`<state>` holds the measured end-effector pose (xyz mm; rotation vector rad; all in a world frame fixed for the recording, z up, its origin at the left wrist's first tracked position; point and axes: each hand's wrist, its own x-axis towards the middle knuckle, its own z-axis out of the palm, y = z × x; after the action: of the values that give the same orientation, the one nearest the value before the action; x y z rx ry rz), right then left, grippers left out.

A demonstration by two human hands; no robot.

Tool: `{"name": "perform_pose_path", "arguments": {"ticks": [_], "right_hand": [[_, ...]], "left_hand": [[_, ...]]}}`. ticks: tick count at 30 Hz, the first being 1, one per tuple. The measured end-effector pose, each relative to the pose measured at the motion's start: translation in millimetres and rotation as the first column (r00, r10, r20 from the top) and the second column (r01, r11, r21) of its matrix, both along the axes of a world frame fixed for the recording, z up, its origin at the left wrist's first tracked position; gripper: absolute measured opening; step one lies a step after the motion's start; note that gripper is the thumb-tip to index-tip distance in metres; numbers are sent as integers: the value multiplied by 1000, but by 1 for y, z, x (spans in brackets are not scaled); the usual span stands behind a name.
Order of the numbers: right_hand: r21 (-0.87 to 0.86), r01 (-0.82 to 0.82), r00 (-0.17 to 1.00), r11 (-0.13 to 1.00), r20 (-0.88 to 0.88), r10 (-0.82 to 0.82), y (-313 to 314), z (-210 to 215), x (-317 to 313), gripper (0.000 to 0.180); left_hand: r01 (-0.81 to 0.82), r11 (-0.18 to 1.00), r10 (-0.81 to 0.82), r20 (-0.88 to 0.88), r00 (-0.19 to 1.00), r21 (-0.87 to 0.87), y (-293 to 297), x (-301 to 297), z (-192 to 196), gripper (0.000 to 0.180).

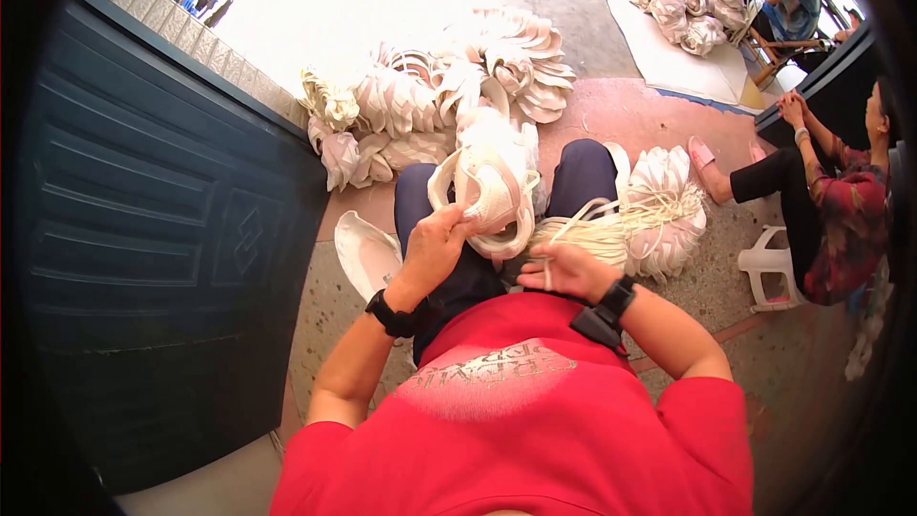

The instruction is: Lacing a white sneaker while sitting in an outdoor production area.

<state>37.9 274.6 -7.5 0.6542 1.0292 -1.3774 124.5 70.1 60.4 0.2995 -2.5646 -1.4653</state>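
Note:
Between my knees is a cream-white shoe upper (490, 186), its opening toward me. My left hand (437, 247) is closed, thumb and fingers pinching its near left edge. My right hand (573, 272) is to the right of the upper, palm partly turned up and fingers curled, with a thin pale shoelace strand running across them. A bundle of long cream shoelaces (597, 234) lies over my right thigh, just beyond that hand. Another pale shoe upper (366, 253) rests beside my left leg, partly hidden behind my left forearm.
Heaps of tied shoe uppers (411, 100) are piled ahead of my knees. A further bundle of uppers (659, 191) is right of my right leg. A dark metal door (153, 182) stands at left. At right, a seated person (841, 191) is near a white plastic stool (772, 268); another sits farther off.

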Motion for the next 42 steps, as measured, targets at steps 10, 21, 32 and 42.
{"name": "perform_pose_path", "arguments": {"ticks": [10, 21, 32, 42], "right_hand": [[-361, 227, 973, 904, 129, -193, -34, -41, -6, 37], [-507, 108, 994, 855, 34, -105, -33, -55, -24, 37], [-441, 688, 534, 577, -230, -813, 48, 36, -121, 16], [-2, 309, 938, 951, -165, -305, -63, -75, -37, 40]], "left_hand": [[118, 951, -98, 83, 992, -286, 17, 13, 10, 17], [61, 932, -28, 97, 995, -357, 13, -6, -10, 27], [-135, 981, 143, 50, 989, -140, 0, -5, -36, 37], [147, 985, -140, 88, 986, -85, -16, -6, -48, 54]]}}
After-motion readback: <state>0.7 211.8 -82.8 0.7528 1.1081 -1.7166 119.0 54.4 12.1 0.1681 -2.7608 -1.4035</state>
